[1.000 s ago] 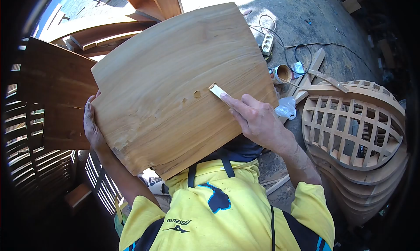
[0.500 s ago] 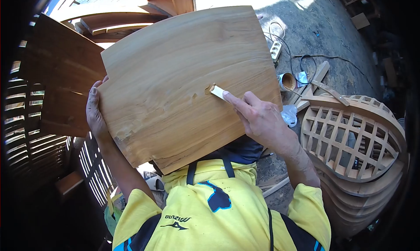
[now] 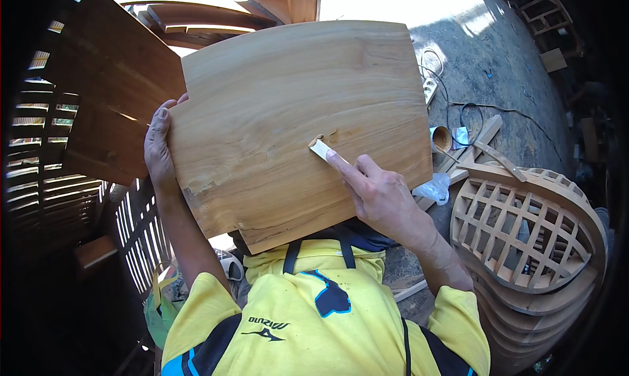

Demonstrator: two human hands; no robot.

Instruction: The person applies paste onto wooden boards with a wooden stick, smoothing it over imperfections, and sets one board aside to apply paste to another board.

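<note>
A broad wooden panel with a curved far edge and notched corners lies tilted over my lap. My left hand grips its left edge, thumb on the upper face and fingers partly hidden behind. Between the fingers of my right hand is a small, pale, flat putty spatula. Its tip, carrying brown filler, touches the panel near the middle. Just right of the tip shows a small filler patch. A rough, discoloured area marks the panel's lower left.
At the right stand slatted, curved wooden frames in a stack. A tin of brown filler, a clear plastic bag, wooden strips and a power strip with cable lie on the floor. Dark boards stand left.
The panel has shifted right in view. Across its surface, my right hand has moved the spatula leftward from one patch to the neighbouring spot. My left hand keeps its grip.
</note>
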